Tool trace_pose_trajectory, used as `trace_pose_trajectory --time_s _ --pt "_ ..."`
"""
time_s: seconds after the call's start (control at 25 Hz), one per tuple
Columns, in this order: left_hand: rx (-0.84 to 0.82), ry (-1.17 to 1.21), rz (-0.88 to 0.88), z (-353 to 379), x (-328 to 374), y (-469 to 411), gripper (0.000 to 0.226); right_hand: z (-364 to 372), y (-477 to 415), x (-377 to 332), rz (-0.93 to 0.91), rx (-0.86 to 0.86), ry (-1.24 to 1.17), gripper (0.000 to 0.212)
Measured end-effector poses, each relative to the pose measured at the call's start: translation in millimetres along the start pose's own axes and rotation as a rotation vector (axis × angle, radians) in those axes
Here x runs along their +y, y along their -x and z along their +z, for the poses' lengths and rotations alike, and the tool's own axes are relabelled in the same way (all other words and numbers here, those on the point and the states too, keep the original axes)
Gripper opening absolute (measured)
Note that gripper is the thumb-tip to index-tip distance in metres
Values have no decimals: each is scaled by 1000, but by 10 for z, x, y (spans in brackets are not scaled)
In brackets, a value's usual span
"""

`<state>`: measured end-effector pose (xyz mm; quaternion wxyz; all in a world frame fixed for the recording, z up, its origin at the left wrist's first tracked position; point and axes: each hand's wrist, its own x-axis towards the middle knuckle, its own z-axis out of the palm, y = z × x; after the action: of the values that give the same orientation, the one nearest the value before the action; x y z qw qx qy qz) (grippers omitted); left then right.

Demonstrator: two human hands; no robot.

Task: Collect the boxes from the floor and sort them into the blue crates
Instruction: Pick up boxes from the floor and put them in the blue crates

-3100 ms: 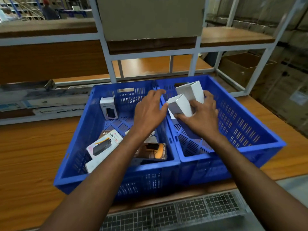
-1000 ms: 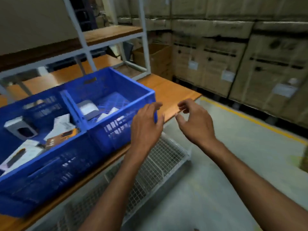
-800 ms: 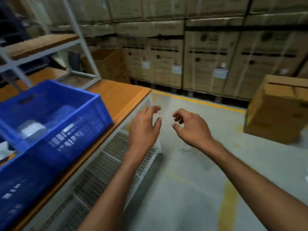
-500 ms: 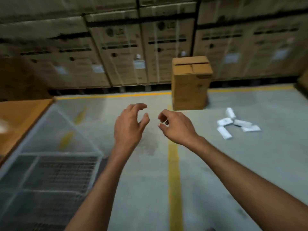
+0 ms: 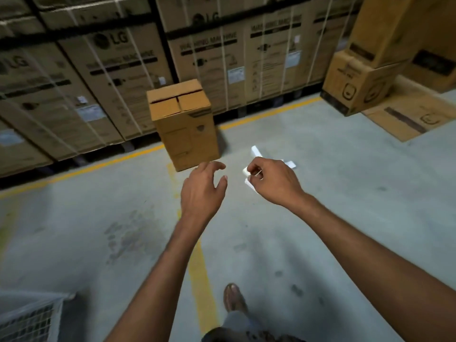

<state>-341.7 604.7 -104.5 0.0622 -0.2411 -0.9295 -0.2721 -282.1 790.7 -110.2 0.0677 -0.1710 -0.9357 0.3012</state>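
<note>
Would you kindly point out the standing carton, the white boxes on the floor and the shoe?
carton (image 5: 187, 141), head view, its near side.
white boxes (image 5: 256, 151), head view, top of the farthest box.
shoe (image 5: 231, 292), head view, its toe.

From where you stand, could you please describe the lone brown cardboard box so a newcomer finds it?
Find the wall of tall strapped LG washing-machine cartons. In front of it, at the yellow floor line, stands a small brown cardboard box. Unlike its neighbours, it stands alone, unstrapped.
</note>
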Motion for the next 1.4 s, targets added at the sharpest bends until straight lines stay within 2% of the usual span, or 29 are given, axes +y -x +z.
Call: trace_pose_trajectory --time_s 0.32,0.52,0.72,0.96,1.12,1.24,1.4 --pt "-90 52 39 1057 52 -1725 26 -198 -1577 887 69 -14 66 17" --pt "-127 61 37 1562 180 -2727 26 -356 -2533 1256 48 -34 96 24" --pt "-178 65 -89 2281 293 -3440 26 -339 -3481 1884 -11 -84 119 24" --pt "-186 83 -351 3644 436 -4248 27 -30 -4878 3015 -138 -242 144 23" --pt "-241 165 -631 4707 377 -4585 21 423 -5606 3794 -191 -372 201 22" --pt "-270 228 -739 5577 93 -4735 15 1012 -6010 4474 -183 -441 225 24" --pt "-273 271 -842 6957 -646 -4669 15 2190 -6288 5518 -184 -498 285 27"
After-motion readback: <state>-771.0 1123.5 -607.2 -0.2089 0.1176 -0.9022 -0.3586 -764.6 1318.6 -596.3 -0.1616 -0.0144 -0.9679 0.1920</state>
